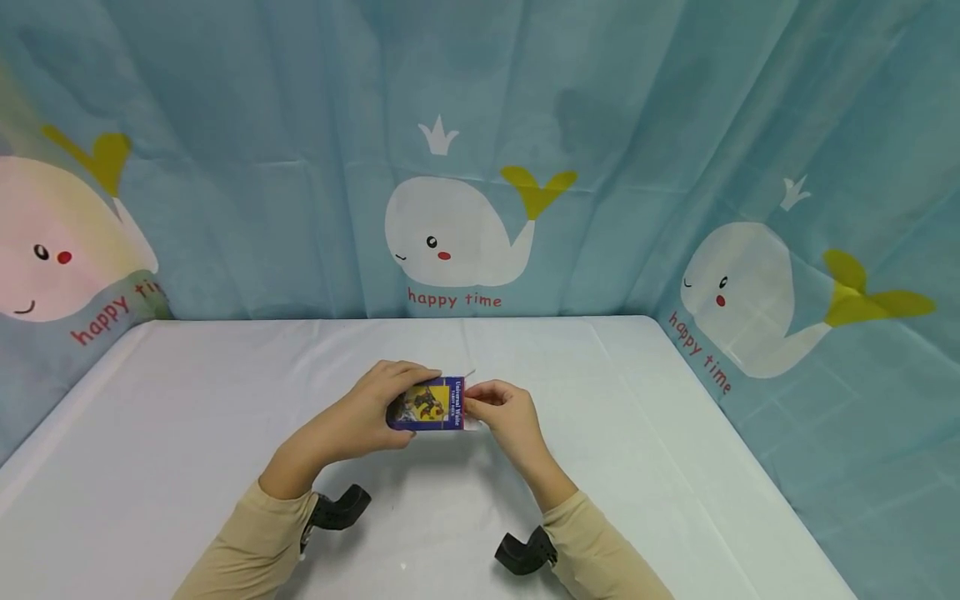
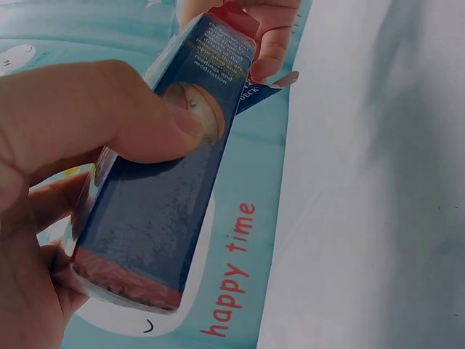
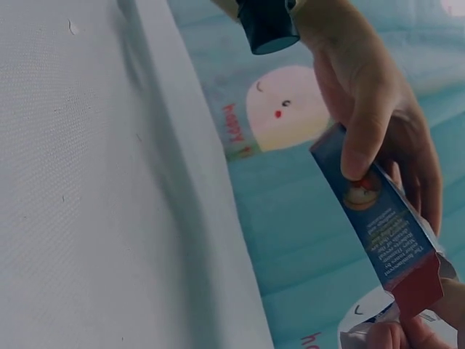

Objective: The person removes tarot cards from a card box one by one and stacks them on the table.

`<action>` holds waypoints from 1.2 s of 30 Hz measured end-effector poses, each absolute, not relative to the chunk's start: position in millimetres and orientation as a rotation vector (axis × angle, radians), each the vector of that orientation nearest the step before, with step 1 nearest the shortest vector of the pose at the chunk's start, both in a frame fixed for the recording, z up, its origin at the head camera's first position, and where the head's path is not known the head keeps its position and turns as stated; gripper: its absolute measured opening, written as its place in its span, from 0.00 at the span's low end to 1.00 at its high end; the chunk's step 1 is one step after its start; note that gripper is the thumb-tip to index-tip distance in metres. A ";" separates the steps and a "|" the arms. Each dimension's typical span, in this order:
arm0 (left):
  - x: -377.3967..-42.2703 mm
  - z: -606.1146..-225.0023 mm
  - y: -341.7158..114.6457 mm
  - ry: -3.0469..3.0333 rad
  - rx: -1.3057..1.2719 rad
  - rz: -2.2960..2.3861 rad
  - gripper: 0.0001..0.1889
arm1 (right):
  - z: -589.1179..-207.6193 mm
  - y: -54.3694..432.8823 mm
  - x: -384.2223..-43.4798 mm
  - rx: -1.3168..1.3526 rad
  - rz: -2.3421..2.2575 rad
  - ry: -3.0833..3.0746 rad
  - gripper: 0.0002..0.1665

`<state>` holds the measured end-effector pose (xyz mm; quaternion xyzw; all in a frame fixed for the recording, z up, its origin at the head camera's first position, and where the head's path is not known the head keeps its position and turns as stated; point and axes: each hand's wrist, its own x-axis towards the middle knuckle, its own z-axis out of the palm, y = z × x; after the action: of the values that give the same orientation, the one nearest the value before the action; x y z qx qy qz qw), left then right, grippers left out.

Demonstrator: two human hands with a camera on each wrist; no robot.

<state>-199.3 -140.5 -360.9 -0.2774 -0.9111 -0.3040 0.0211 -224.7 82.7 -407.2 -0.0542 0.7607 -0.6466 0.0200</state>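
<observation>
- The head view is bright and evenly lit; light appears to fall from above, laying soft grey shadows on the white tabletop (image 1: 637, 467) beneath the left hand (image 1: 367, 408) and right hand (image 1: 510, 412).
- A pinkish-yellow tint washes over the left whale print (image 1: 75, 225).
- Faint dark patches mark the upper curtain (image 1: 645, 167).
- Both wrist views are dimmer and greyer, with broad, blurry-edged shadow bands across the tabletop.
- The box (image 1: 431, 404) shows a dull, mottled sheen in the left wrist view; its small print looks soft.

High forward-down head view; close wrist views, box (image 1: 429, 404) common to all
</observation>
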 end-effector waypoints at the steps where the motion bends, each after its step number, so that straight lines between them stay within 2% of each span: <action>1: -199.4 -360.8 -140.7 -2.824 -0.860 -0.946 0.40 | -406.7 82.6 -224.7 -0.168 -2.007 2.359 0.11; 36: -203.0 -358.3 -152.4 -2.804 -0.811 -0.959 0.41 | -398.0 96.2 -230.5 -0.116 -2.071 2.243 0.13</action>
<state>-203.0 -152.4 -358.3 -0.2640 -0.9120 -0.3119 0.0347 -230.5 96.2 -398.0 -0.0379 0.7335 -0.6773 0.0431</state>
